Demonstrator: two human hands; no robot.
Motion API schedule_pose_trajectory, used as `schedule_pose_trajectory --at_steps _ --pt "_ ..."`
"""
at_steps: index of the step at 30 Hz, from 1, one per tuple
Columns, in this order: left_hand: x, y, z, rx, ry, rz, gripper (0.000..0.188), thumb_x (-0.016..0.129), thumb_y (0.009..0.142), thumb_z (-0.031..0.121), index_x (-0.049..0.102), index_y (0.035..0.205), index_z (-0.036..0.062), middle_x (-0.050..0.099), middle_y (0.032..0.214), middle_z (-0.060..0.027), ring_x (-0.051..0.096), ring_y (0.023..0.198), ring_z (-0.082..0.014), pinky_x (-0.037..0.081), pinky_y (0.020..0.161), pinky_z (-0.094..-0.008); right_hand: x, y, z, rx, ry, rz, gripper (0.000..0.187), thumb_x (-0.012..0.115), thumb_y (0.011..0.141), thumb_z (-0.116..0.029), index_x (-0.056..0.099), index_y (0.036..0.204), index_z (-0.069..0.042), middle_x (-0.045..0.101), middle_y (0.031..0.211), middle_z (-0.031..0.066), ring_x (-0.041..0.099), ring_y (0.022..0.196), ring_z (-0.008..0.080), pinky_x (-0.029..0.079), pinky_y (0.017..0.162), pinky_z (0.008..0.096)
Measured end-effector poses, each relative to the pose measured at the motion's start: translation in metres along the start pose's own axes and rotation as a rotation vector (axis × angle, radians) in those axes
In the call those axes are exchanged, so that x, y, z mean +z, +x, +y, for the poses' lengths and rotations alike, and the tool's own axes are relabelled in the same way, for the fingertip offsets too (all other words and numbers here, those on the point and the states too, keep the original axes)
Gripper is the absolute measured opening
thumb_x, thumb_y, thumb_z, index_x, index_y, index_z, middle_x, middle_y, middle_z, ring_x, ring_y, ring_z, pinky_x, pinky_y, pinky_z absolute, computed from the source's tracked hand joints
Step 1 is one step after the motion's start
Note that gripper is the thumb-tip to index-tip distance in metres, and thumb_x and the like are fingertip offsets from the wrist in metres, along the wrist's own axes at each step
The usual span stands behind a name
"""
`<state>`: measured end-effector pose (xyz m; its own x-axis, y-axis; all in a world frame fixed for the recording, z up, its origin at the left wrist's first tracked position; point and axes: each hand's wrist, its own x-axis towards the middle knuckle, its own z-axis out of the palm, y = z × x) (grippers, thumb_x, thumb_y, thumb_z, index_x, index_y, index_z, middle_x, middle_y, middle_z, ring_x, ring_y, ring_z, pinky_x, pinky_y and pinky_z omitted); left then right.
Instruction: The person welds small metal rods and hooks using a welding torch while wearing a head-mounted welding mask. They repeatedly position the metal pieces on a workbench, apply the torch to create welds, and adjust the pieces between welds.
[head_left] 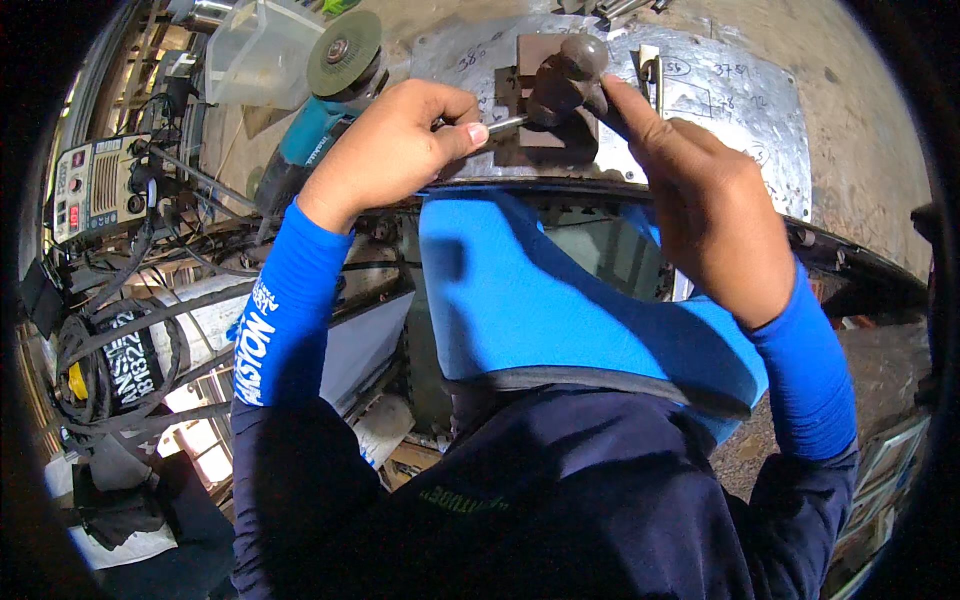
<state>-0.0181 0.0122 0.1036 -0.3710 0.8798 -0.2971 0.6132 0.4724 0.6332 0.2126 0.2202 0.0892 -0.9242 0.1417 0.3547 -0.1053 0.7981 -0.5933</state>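
My right hand [715, 195] is wrapped round the handle of a ball-peen hammer [580, 58]. The hammer's dark rounded head hangs over a rust-brown metal block [560, 148] on a silver metal sheet [770, 110]. From the left, my left hand [400, 145] pinches a thin metal rod [506, 124], its far end reaching toward the block under the hammer. The head hides that end, so I cannot tell whether they touch. Beyond my right knuckles, a short metal pin [658, 85] lies on the sheet, which bears handwritten marks.
Left of my left hand lies a teal angle grinder [315, 135] with a disc, beside a translucent plastic bin [262, 55]. A welding machine [100, 190] with cables stands at far left. Metal offcuts [620, 10] lie at the bench's far side. Blue cloth [500, 300] covers my lap.
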Motion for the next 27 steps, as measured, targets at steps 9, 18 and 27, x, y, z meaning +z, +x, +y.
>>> schedule_pose_trajectory --at_steps 9,18,27 --pt "-0.007 0.008 -0.008 -0.135 -0.428 -0.234 0.035 0.066 0.105 0.033 0.07 0.085 0.0036 0.055 0.068 0.004 0.045 0.061 -0.0055 0.031 0.056 -0.0263 0.0 -0.004 -0.007 0.048 0.031 -0.101 0.079 0.059 0.085 0.019 0.056 0.157 -0.012 0.062 0.09 0.02 0.065 0.079 0.0364 0.054 0.076 0.0376" --pt "-0.005 0.008 -0.011 -0.215 -0.592 -0.246 0.028 0.071 0.101 0.026 0.073 0.087 0.0028 0.06 0.068 0.0018 0.047 0.059 -0.0053 0.034 0.055 -0.0248 0.005 -0.006 -0.005 0.018 0.007 -0.03 0.08 0.06 0.086 0.018 0.054 0.158 -0.014 0.058 0.085 0.0201 0.06 0.072 0.0364 0.052 0.068 0.0383" --pt "0.004 -0.001 0.004 0.025 -0.039 0.132 0.027 0.076 0.099 0.025 0.073 0.095 -0.0013 0.071 0.082 -0.0036 0.059 0.081 -0.0104 0.051 0.077 -0.0307 0.007 -0.003 0.008 0.016 0.066 0.071 0.066 0.06 0.091 0.016 0.06 0.153 -0.01 0.062 0.086 0.0203 0.061 0.071 0.031 0.052 0.07 0.036"
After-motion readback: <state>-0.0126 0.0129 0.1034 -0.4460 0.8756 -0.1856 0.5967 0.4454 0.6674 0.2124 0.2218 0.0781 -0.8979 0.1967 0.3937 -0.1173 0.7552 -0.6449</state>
